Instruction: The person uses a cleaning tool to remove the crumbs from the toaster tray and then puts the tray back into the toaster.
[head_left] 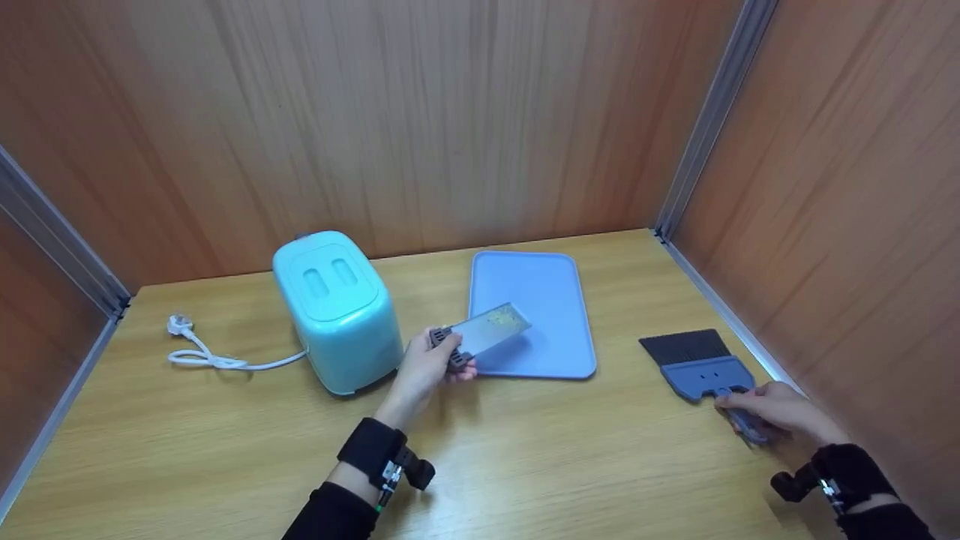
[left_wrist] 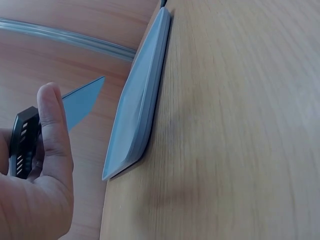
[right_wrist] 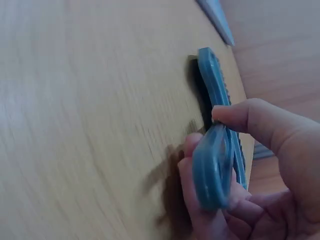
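My left hand [head_left: 424,364] pinches the dark slotted end of a toaster crumb tray [head_left: 487,330], thumb on top. Yellowish crumbs lie toward the far end of its flat metal plate. The plate is held above the left part of a blue rectangular tray [head_left: 566,337]; in the left wrist view a gap shows between the two. Over at the right, my right hand [head_left: 784,412] grips the handle of a blue brush [head_left: 709,379] with dark bristles. In the right wrist view the thumb presses on the brush handle [right_wrist: 210,170], with fingers curled beneath it.
A turquoise toaster [head_left: 352,345] with a lid on top stands left of the blue tray. Its white power cord [head_left: 217,361] lies looped on the table, with the plug at the left. Wooden panels [head_left: 420,135] enclose the table at the back and both sides.
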